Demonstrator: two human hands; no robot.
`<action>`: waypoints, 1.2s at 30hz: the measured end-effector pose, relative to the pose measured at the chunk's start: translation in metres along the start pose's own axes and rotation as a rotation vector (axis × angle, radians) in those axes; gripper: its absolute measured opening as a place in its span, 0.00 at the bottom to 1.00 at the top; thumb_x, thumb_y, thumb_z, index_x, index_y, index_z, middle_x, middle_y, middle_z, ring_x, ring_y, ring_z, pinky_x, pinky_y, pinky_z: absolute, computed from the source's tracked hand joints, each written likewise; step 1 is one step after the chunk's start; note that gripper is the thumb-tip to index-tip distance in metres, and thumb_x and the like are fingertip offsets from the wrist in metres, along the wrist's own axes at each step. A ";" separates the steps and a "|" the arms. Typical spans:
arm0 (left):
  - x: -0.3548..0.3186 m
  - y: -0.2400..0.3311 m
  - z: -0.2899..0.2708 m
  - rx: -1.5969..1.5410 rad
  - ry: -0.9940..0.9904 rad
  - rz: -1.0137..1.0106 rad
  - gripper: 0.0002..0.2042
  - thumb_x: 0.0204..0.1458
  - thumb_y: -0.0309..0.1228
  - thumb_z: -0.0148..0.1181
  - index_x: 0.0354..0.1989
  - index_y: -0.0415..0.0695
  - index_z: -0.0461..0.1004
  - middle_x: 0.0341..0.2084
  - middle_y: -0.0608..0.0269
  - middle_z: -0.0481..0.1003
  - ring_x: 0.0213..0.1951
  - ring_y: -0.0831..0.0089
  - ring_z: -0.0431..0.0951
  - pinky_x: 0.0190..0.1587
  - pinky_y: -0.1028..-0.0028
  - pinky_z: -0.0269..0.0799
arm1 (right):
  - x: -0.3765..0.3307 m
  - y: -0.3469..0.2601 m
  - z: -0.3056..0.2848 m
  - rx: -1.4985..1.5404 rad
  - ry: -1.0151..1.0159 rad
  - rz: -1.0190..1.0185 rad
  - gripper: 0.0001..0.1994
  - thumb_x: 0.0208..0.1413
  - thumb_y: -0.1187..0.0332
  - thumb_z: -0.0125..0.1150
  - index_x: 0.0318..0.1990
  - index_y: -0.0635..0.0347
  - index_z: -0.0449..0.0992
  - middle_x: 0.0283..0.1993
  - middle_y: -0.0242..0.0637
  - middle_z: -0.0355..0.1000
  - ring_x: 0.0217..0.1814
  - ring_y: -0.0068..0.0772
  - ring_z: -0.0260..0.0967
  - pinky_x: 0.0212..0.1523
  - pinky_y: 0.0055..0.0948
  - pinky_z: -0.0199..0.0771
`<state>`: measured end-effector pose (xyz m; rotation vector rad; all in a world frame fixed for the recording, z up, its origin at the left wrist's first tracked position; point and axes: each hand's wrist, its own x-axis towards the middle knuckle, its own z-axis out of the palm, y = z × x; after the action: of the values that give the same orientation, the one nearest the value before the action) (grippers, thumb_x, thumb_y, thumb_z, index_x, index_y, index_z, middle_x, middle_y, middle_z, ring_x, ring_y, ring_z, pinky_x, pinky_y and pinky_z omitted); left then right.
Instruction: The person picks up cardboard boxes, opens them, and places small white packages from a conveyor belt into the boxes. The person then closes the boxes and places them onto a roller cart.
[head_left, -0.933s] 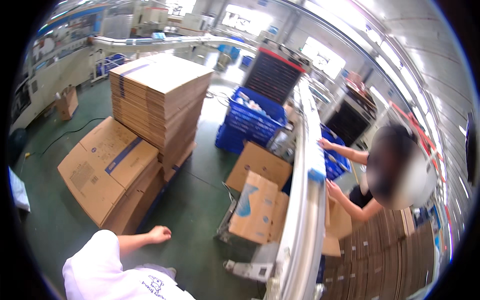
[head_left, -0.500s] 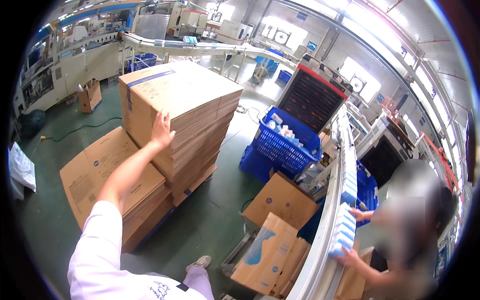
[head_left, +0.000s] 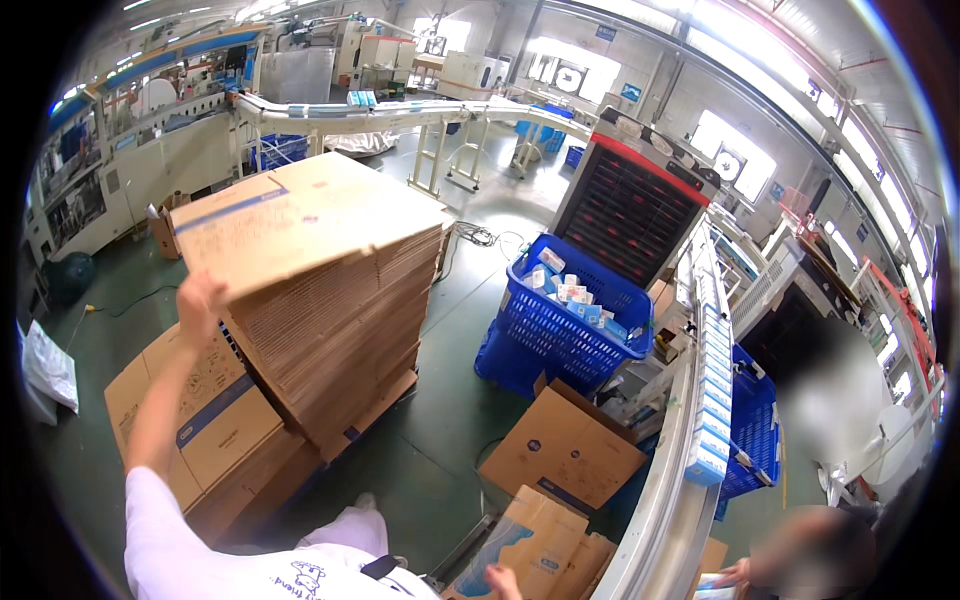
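My left hand [head_left: 203,298] is closed on the near left corner of the top flattened cardboard box [head_left: 320,215]. That sheet is tilted, its near edge lifted off the tall stack of flattened cardboard boxes [head_left: 345,340]. A lower pile of flat cartons [head_left: 205,400] lies against the stack's left side. Only part of my right hand [head_left: 503,582] shows at the bottom edge, beside a brown carton with a blue print [head_left: 530,540]; its fingers are mostly cut off, so its grip cannot be made out.
A conveyor [head_left: 660,480] carries a row of small blue-and-white boxes [head_left: 712,440] on my right. Beyond an open carton [head_left: 565,445] stands a blue basket [head_left: 570,320] of similar boxes, before a black-and-red cooler [head_left: 635,200]. A co-worker's hand [head_left: 738,573] shows at lower right.
My left hand has gone from resting on the stack's edge to gripping the top sheet, which has tilted up and shifted left. My right hand has appeared. The co-worker's hands have left the conveyor.
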<state>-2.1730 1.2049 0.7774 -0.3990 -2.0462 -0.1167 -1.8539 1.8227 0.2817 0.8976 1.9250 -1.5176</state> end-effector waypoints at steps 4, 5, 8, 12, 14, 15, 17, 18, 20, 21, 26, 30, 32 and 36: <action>0.135 0.070 0.048 -0.140 0.318 0.091 0.10 0.34 0.28 0.67 0.25 0.45 0.71 0.20 0.63 0.69 0.23 0.67 0.70 0.24 0.71 0.64 | -0.037 -0.321 0.017 -0.356 0.254 -0.672 0.17 0.51 0.64 0.55 0.44 0.66 0.71 0.35 0.47 0.73 0.41 0.45 0.71 0.45 0.36 0.70; 0.172 0.112 0.062 -0.163 0.316 0.180 0.09 0.35 0.27 0.65 0.25 0.46 0.71 0.21 0.65 0.69 0.24 0.67 0.69 0.24 0.72 0.64 | -0.049 -0.372 0.002 -0.267 0.418 -0.850 0.17 0.51 0.68 0.57 0.48 0.66 0.70 0.42 0.46 0.72 0.47 0.41 0.70 0.50 0.32 0.68; 0.220 0.205 0.067 -0.241 0.342 0.650 0.08 0.38 0.32 0.63 0.28 0.46 0.73 0.22 0.69 0.70 0.25 0.73 0.71 0.26 0.76 0.67 | -0.101 -0.481 -0.041 -0.378 0.856 -1.112 0.33 0.46 0.66 0.64 0.59 0.63 0.56 0.61 0.48 0.55 0.64 0.49 0.51 0.61 0.40 0.54; 0.273 0.250 0.118 -1.108 0.341 0.955 0.05 0.45 0.34 0.64 0.26 0.48 0.75 0.22 0.75 0.74 0.23 0.84 0.71 0.33 0.85 0.71 | -0.149 -0.516 -0.076 -0.627 1.316 -0.899 0.44 0.39 0.56 0.68 0.62 0.64 0.51 0.64 0.51 0.49 0.64 0.51 0.50 0.61 0.45 0.52; 0.297 0.258 0.180 -1.540 0.157 0.859 0.11 0.41 0.38 0.68 0.24 0.48 0.73 0.21 0.75 0.75 0.23 0.82 0.72 0.34 0.78 0.67 | -0.150 -0.465 -0.087 -0.538 1.179 -0.821 0.34 0.39 0.59 0.68 0.55 0.63 0.63 0.57 0.49 0.62 0.60 0.47 0.59 0.59 0.42 0.57; 0.300 0.281 0.222 -1.775 0.008 0.688 0.14 0.38 0.40 0.70 0.23 0.48 0.72 0.20 0.74 0.75 0.23 0.81 0.72 0.35 0.76 0.65 | -0.178 -0.437 -0.085 -0.344 1.053 -0.793 0.21 0.39 0.62 0.67 0.44 0.58 0.75 0.45 0.46 0.72 0.50 0.43 0.69 0.52 0.36 0.66; 0.301 0.344 0.301 -2.070 -0.254 0.426 0.18 0.31 0.42 0.73 0.22 0.47 0.70 0.17 0.72 0.73 0.22 0.78 0.71 0.35 0.75 0.61 | -0.244 -0.444 -0.056 -0.296 1.330 -0.447 0.12 0.32 0.76 0.67 0.30 0.59 0.77 0.28 0.41 0.74 0.31 0.41 0.73 0.32 0.31 0.72; 0.294 0.372 0.331 -2.228 -0.373 0.306 0.19 0.31 0.42 0.73 0.23 0.46 0.69 0.18 0.70 0.73 0.24 0.78 0.71 0.35 0.75 0.62 | -0.252 -0.356 -0.042 -0.138 1.198 -0.194 0.13 0.52 0.71 0.57 0.46 0.61 0.73 0.40 0.45 0.74 0.42 0.37 0.72 0.43 0.34 0.70; 0.274 0.438 0.378 -2.392 -0.692 0.130 0.18 0.33 0.39 0.73 0.26 0.43 0.70 0.23 0.66 0.73 0.29 0.78 0.72 0.38 0.73 0.63 | -0.316 -0.372 0.002 -0.202 1.486 0.074 0.08 0.46 0.76 0.61 0.37 0.60 0.76 0.29 0.40 0.74 0.33 0.35 0.72 0.34 0.32 0.71; 0.258 0.472 0.393 -2.425 -0.862 0.051 0.18 0.35 0.38 0.72 0.28 0.42 0.70 0.27 0.65 0.74 0.33 0.78 0.72 0.41 0.72 0.63 | -0.335 -0.364 0.024 -0.255 1.555 0.206 0.10 0.43 0.76 0.65 0.36 0.60 0.76 0.29 0.40 0.74 0.34 0.32 0.73 0.34 0.32 0.72; 0.159 0.621 0.364 -2.062 -1.151 -0.060 0.42 0.42 0.43 0.65 0.61 0.37 0.48 0.59 0.48 0.51 0.62 0.60 0.50 0.62 0.62 0.45 | -0.324 -0.406 0.072 -0.474 1.704 0.429 0.14 0.32 0.64 0.71 0.19 0.60 0.69 0.17 0.40 0.66 0.22 0.47 0.65 0.22 0.37 0.60; 0.106 0.672 0.309 -2.046 -1.411 0.144 0.54 0.44 0.54 0.59 0.64 0.36 0.25 0.64 0.41 0.28 0.66 0.52 0.26 0.65 0.59 0.30 | -0.289 -0.414 0.086 -0.501 1.667 0.642 0.15 0.38 0.56 0.67 0.21 0.55 0.69 0.21 0.34 0.69 0.23 0.39 0.68 0.24 0.35 0.65; 0.091 0.683 0.290 -2.108 -1.309 0.131 0.47 0.50 0.48 0.54 0.65 0.39 0.27 0.64 0.43 0.29 0.66 0.53 0.29 0.65 0.62 0.31 | -0.294 -0.407 0.082 -0.481 1.660 0.713 0.16 0.38 0.55 0.67 0.22 0.55 0.68 0.21 0.35 0.69 0.23 0.41 0.67 0.22 0.36 0.64; 0.084 0.689 0.276 -2.247 -1.309 0.081 0.41 0.49 0.31 0.50 0.66 0.43 0.28 0.65 0.48 0.32 0.67 0.58 0.33 0.65 0.66 0.34 | -0.322 -0.389 0.055 -0.320 1.590 0.682 0.20 0.48 0.47 0.57 0.27 0.57 0.71 0.24 0.39 0.72 0.24 0.45 0.69 0.23 0.37 0.66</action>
<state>-2.2142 1.9412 0.6568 -2.2416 -1.8605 -2.7304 -1.9455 1.6532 0.7518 2.6394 2.0888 0.1749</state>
